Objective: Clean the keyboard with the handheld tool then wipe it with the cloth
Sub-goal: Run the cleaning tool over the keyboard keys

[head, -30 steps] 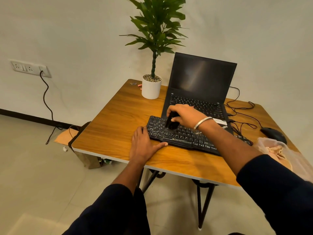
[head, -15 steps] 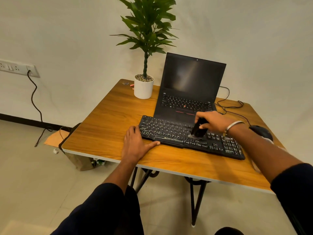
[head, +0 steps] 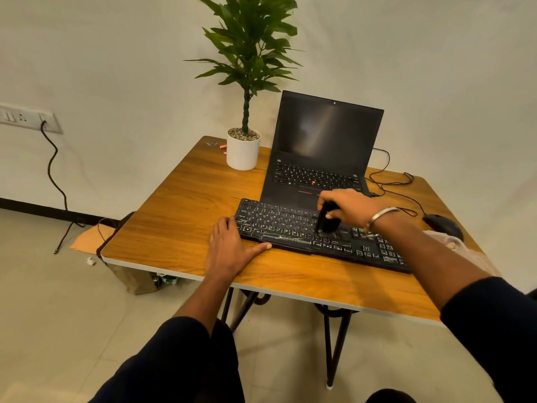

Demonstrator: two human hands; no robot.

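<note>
A black keyboard [head: 284,225] lies across the wooden table [head: 180,216], in front of an open laptop. My right hand [head: 350,209] grips a small black handheld tool [head: 327,221], whose tip touches the keys near the keyboard's middle. My left hand [head: 229,248] rests flat on the table at the keyboard's left front corner, fingers spread, thumb along the front edge. A pale cloth [head: 462,251] lies at the table's right edge, partly hidden behind my right forearm.
The black laptop [head: 322,146] stands open behind the keyboard. A potted plant in a white pot [head: 242,152] sits at the back left. A black mouse [head: 443,223] and thin cables [head: 398,187] lie at the right. A wall socket with a hanging cord [head: 52,167] is at the left.
My right hand swept the tool from the keyboard's left part rightward to about its middle and stays there. My left hand has kept its place. The camera view shifted slightly.
</note>
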